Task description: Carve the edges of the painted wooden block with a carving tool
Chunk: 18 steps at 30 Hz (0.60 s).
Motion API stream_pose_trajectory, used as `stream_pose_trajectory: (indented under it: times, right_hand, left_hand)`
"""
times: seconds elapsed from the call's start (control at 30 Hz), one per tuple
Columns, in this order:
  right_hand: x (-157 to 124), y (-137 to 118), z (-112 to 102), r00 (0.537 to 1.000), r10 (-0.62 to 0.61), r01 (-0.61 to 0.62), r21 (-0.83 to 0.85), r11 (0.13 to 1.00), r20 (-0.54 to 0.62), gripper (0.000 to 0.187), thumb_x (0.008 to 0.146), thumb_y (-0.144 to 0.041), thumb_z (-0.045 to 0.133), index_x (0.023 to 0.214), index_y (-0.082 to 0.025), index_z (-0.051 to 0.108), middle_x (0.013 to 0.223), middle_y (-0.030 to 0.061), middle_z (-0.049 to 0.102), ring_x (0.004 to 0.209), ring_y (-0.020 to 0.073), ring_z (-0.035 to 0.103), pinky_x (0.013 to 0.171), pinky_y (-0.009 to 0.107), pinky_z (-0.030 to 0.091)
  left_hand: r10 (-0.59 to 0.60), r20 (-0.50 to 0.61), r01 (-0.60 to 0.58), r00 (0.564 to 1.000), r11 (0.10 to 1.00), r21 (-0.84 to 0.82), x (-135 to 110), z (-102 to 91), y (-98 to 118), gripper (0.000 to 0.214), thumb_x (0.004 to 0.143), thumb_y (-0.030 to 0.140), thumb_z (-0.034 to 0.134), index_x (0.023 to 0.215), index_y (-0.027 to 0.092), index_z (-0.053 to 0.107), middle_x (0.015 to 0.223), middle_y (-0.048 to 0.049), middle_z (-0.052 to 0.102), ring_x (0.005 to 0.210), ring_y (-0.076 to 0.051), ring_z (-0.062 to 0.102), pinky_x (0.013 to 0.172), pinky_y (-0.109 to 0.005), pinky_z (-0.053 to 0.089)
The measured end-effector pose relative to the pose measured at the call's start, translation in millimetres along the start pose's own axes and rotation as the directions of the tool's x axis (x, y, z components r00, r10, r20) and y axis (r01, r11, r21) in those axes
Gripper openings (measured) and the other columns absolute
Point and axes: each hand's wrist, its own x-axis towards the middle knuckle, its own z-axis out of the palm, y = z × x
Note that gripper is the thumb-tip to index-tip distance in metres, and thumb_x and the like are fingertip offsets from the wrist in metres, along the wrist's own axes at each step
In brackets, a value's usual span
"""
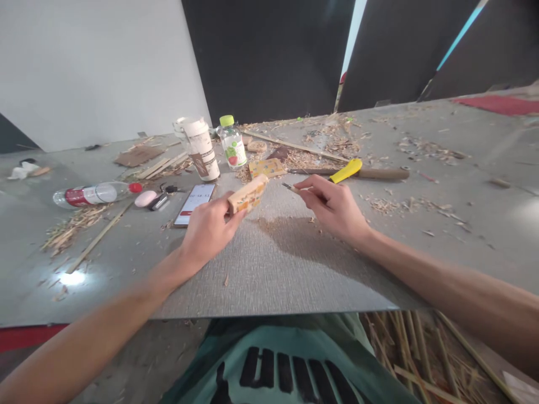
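A small wooden block (pixel 248 194) with a patterned, coloured face is tilted up in my left hand (pixel 209 229), fingers and thumb closed on its lower end. My right hand (pixel 332 206) grips a yellow-handled carving knife (pixel 346 170). Its short metal tip points left toward the block, with a gap between them. Part of the tool is hidden by my fingers, so the exact blade shape is unclear. Behind the block lies a flat piece with the same kind of pattern (pixel 268 168). Wood dust is scattered on the grey table (pixel 269 269) below my hands.
Beyond my left hand are a phone showing a timer (pixel 195 205), a paper cup (pixel 202 148) and a green-capped bottle (pixel 232 143). A red-capped bottle (pixel 99 194) lies at left. Behind my right hand rests a long tool with a brown handle (pixel 383 174). Wood shavings (pixel 337 140) litter the back.
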Motion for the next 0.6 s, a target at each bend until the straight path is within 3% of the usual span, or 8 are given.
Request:
stream_pose_trajectory:
  times: [0.23,0.3,0.37,0.43,0.47,0.53,0.6]
  right_hand:
    - [4.7,-2.0,-1.3,0.999,0.038,-0.038,0.011,0.999,-0.002,0.014,0.105,-0.033,0.058,0.099,-0.022,0.065,0.060,-0.0058,0.050,0.055,0.0121,0.038,0.056,0.032,0.029]
    - [5.1,-2.7,-2.5,0.999,0.050,-0.050,0.020,0.999,-0.014,0.017,0.105,-0.036,0.058,0.098,-0.022,0.064,0.062,-0.0045,0.053,0.056,0.0126,0.039,0.056,0.033,0.030]
    - [5.3,-2.8,-3.6,0.998,0.066,-0.065,0.030,0.997,-0.025,0.019,0.106,-0.039,0.058,0.099,-0.023,0.064,0.066,-0.0030,0.056,0.058,0.0133,0.041,0.058,0.033,0.031]
    - [5.4,-2.2,-4.1,0.996,0.080,-0.078,0.054,0.995,-0.033,0.020,0.106,-0.041,0.057,0.099,-0.023,0.064,0.069,-0.0021,0.057,0.060,0.0138,0.041,0.059,0.033,0.031]
    - [5.5,-1.9,-4.1,0.996,0.084,-0.082,0.066,0.994,-0.035,0.020,0.106,-0.041,0.058,0.098,-0.023,0.064,0.070,-0.0021,0.057,0.061,0.0139,0.041,0.059,0.033,0.031]
    - [5.6,-1.7,-4.0,0.996,0.087,-0.083,0.087,0.993,-0.038,0.021,0.106,-0.042,0.057,0.097,-0.023,0.063,0.069,-0.0025,0.054,0.061,0.0139,0.039,0.059,0.034,0.030]
    - [5.7,-2.4,-3.9,0.996,0.084,-0.080,0.093,0.992,-0.040,0.022,0.106,-0.042,0.056,0.096,-0.023,0.063,0.068,-0.0031,0.051,0.062,0.0139,0.039,0.060,0.034,0.031]
  left_hand:
    - [-0.006,0.081,0.006,0.997,1.000,0.006,6.3,-6.7,-5.1,0.016,0.097,0.031,0.071,0.089,0.018,0.078,0.081,-0.0095,0.082,0.071,-0.025,0.076,0.064,-0.034,0.050]
    - [0.001,0.047,0.003,0.999,0.997,-0.071,9.0,-16.8,-7.2,0.016,0.095,0.032,0.071,0.089,0.019,0.079,0.081,-0.0080,0.083,0.071,-0.024,0.075,0.064,-0.033,0.053]
    - [0.014,0.018,-0.008,1.000,0.966,-0.258,9.8,-28.8,-7.7,0.017,0.094,0.036,0.072,0.093,0.021,0.082,0.086,-0.0061,0.085,0.074,-0.024,0.077,0.066,-0.033,0.057]
    - [0.094,0.141,-0.014,0.986,0.874,-0.487,7.0,-37.7,-5.6,0.020,0.093,0.040,0.076,0.100,0.024,0.084,0.095,-0.0038,0.086,0.080,-0.024,0.080,0.069,-0.032,0.062]
    - [0.167,0.231,-0.007,0.958,0.824,-0.566,4.3,-39.5,-3.5,0.021,0.090,0.041,0.079,0.102,0.025,0.084,0.097,-0.0028,0.087,0.080,-0.023,0.080,0.068,-0.031,0.063]
    - [0.291,0.347,-0.011,0.891,0.780,-0.626,-1.0,-36.6,1.3,0.020,0.090,0.040,0.079,0.102,0.025,0.084,0.093,-0.0014,0.086,0.073,-0.022,0.079,0.063,-0.030,0.062]
    - [0.315,0.357,-0.042,0.879,0.799,-0.600,-1.1,-26.5,4.2,0.019,0.092,0.037,0.076,0.102,0.023,0.083,0.092,-0.0017,0.086,0.071,-0.020,0.077,0.060,-0.028,0.059]
